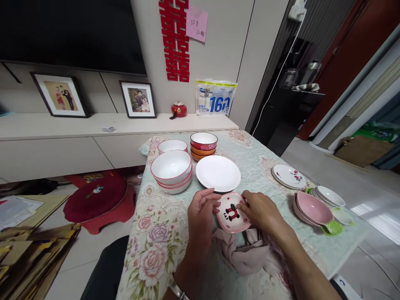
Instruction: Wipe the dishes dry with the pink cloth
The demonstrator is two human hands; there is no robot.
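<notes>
A small squarish dish with a pink rim, pink dots, a black-and-red cat drawing and the word CAT is tilted toward me above the table. My right hand grips its right rim, with the thumb over the inside. At the left rim is my left hand, its fingers curled and touching the edge. Below the dish lies a crumpled greyish-pink cloth, partly hidden by my right forearm. Just beyond the dish sits a large white plate on something dark-edged.
White red-rimmed bowls are stacked at left, beside red and orange bowls. Toward the right are flowered plates, pink bowls and white bowls. A flowered tablecloth covers the table. A red stool stands left.
</notes>
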